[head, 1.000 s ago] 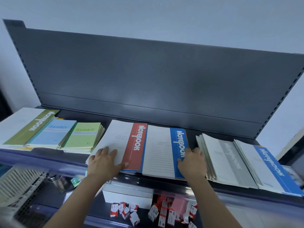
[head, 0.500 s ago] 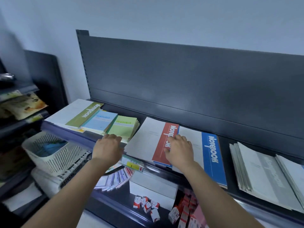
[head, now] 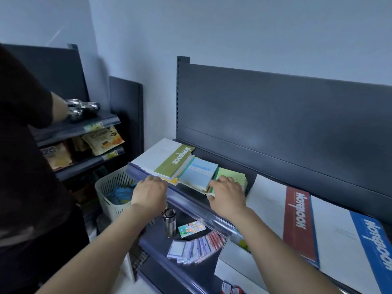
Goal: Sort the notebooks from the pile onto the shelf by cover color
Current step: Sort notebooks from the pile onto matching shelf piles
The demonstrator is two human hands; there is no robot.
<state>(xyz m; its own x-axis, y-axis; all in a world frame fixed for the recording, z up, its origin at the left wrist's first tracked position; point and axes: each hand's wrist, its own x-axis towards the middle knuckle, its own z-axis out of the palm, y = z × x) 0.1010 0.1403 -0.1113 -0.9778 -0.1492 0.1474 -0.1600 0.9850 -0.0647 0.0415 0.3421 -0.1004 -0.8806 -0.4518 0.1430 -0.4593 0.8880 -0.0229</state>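
Green stack, front-left of shelf (head: 188, 202): regroup by colour.
Right hand (head: 228, 195) pinches green notebooks (head: 233, 177) at the front edge; left hand (head: 149, 195) curled by olive notebook (head: 174, 161), grip unclear. Suggest lifting all greens together, clear of light-blue notebook (head: 198, 174).

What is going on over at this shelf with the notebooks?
A person is sorting notebooks on a dark grey metal shelf. Their right hand grips a small stack of light-green notebooks beside a pale-blue notebook. Their left hand is at the shelf's front lip, near a white notebook with an olive-green stripe; whether it holds anything is unclear. A red-striped notebook and a blue-striped notebook lie further right.
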